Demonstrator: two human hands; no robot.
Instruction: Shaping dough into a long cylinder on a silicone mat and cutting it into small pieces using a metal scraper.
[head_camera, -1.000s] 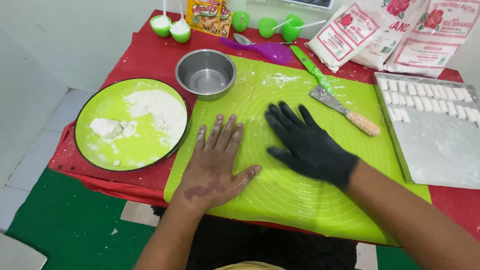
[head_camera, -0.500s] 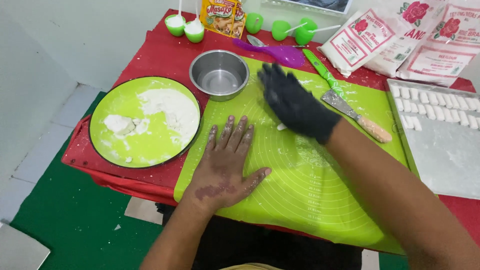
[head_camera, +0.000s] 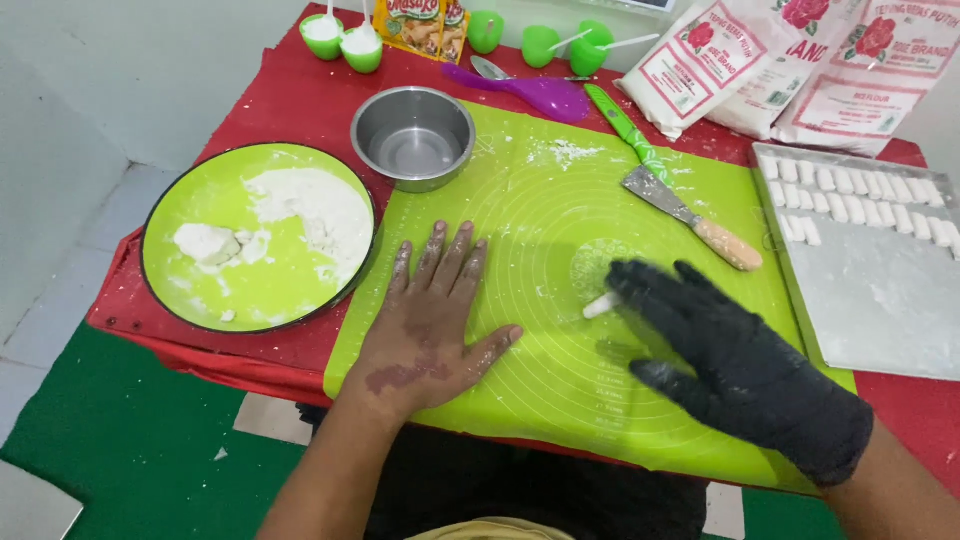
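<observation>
Both hands worked the lime-green silicone mat (head_camera: 560, 400): bare left hand (head_camera: 432, 335) lay flat and empty, steadying it. Black-gloved right hand (head_camera: 740, 370), fingers spread, rolled a small white dough piece (head_camera: 601, 305) under its fingertips, gripping nothing.

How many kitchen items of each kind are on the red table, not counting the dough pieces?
Green cups: 5
Flour bags: 3
Green plate: 1
Steel bowl: 1
Purple spoon: 1
Metal tray: 1
Green mat: 1
Scraper: 1
Total: 14
</observation>
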